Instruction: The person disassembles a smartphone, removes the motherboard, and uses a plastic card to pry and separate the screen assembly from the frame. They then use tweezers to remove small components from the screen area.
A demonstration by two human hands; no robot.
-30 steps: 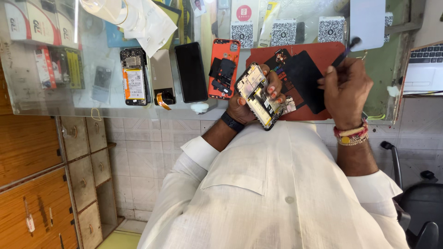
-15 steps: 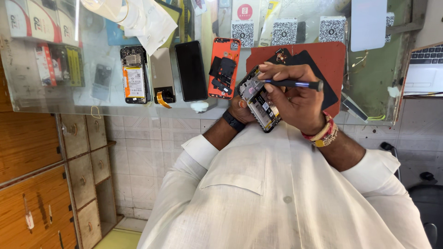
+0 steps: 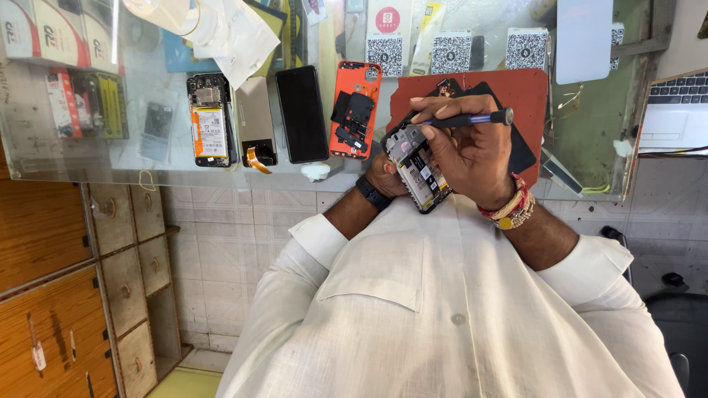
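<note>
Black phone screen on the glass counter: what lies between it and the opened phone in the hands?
In the head view, an orange phone back frame lies between the black phone screen and the opened phone.

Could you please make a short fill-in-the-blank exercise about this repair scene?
1. The right hand holds a thin ____ with a dark handle.
2. The left hand holds an opened ____.
3. The mat on the glass counter is ____ in colour.

Missing words: screwdriver; phone; red

White shirt, black wristband (image 3: pixel 372 193), beaded bracelets (image 3: pixel 509 208).
</note>
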